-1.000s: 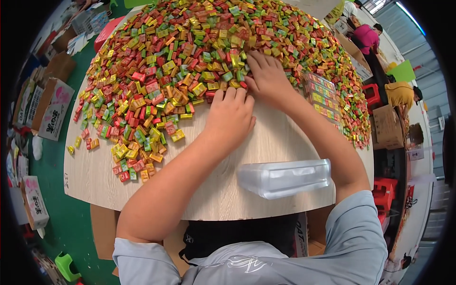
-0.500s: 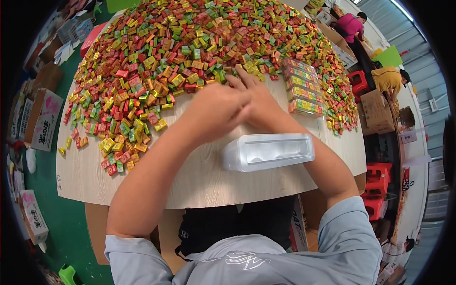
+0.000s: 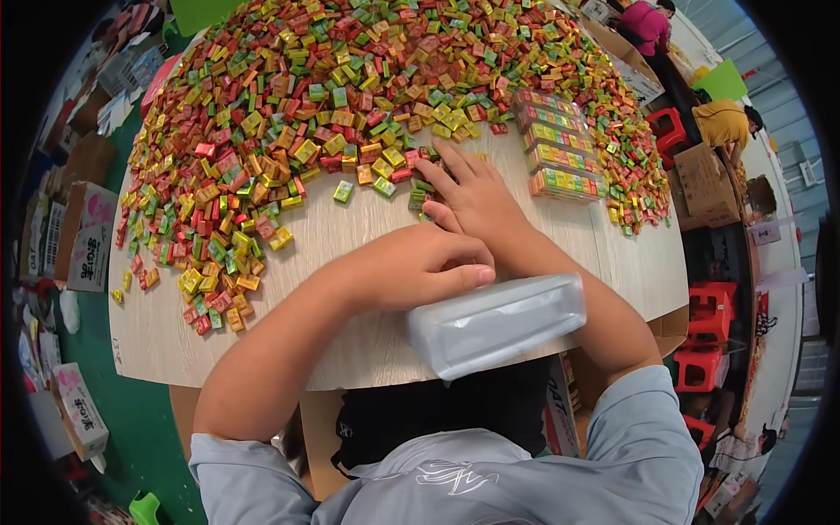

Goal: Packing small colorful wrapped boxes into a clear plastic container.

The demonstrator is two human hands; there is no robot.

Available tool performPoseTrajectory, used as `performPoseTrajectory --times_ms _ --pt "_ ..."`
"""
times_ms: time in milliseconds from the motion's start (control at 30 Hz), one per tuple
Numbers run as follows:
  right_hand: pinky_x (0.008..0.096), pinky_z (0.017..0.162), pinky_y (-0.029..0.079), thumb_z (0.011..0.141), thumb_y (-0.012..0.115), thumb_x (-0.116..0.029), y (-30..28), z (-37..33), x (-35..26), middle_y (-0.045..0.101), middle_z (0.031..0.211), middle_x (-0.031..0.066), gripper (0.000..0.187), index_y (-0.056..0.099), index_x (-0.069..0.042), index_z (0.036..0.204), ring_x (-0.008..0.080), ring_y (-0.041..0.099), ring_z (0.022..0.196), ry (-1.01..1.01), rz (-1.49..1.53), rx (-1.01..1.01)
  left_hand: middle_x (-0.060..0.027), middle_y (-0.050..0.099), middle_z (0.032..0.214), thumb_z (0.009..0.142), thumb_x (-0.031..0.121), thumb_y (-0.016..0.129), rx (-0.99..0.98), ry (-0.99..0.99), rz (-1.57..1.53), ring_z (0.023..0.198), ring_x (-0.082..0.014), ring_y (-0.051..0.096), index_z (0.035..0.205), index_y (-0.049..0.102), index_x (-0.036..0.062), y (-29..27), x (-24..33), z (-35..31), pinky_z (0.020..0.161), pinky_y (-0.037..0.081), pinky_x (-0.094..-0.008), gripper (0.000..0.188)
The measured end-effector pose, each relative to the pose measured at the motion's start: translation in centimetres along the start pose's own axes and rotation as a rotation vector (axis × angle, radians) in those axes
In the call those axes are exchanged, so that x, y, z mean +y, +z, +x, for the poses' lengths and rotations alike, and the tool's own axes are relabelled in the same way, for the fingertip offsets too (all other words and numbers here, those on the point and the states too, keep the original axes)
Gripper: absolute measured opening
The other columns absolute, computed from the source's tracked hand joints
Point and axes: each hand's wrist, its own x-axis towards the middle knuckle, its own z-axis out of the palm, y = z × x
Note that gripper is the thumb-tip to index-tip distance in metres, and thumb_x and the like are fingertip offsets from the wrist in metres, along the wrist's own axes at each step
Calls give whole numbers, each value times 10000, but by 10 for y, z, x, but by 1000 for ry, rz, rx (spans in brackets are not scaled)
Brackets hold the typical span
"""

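Observation:
Small wrapped candies [image 3: 289, 131] in red, yellow, green and orange lie in a wide heap over the far part of the table [image 3: 350, 341]. My right hand [image 3: 479, 199] is flat and open at the heap's near edge, fingers apart. A few green candies [image 3: 420, 194] sit by its thumb and forefinger. Nearer to me, my left hand [image 3: 429, 267] has curled fingers, its thumb pointing right; anything inside them is hidden. Just below that hand is a clear plastic box [image 3: 499, 324], tilted, near the table's front edge. My right forearm passes by the box's right end.
To the right of my right hand stand clear boxes [image 3: 564, 157] filled with rows of candies. Cartons [image 3: 87, 232] line the green floor at left. Red stools [image 3: 707, 319] stand at right, where other people [image 3: 724, 124] bend over a long table.
My hands have come apart. The left moved back toward me; the right has its fingers spread at the heap. The plastic box has shifted nearer and tilted. A few candies lie closer to me.

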Motion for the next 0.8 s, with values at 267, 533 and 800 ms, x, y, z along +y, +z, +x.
performPoseTrajectory --times_ms 267,533,800 --pt "500 1139 377 904 709 -188 -35 -2 -2 581 1453 154 512 630 -99 1402 368 515 1376 -94 132 220 -89 683 767 933 144 708 407 204 380 619 -269 653 937 715 36 -11 -3 -7 592 506 -369 108" --pt "387 739 485 763 815 -92 -46 -7 3 626 904 51 287 731 -98 1037 253 600 820 -256 280 145 -34 626 697 788 26 802 555 92 693 600 -171 621 859 705 81 -50 -18 -6 544 481 -314 132" --pt "401 759 497 750 856 -189 -42 -9 1 640 973 55 323 711 -92 1022 261 621 854 -204 302 14 -20 594 748 697 58 843 378 -12 849 696 -198 624 918 741 124 -52 -20 -9 628 514 -342 253"
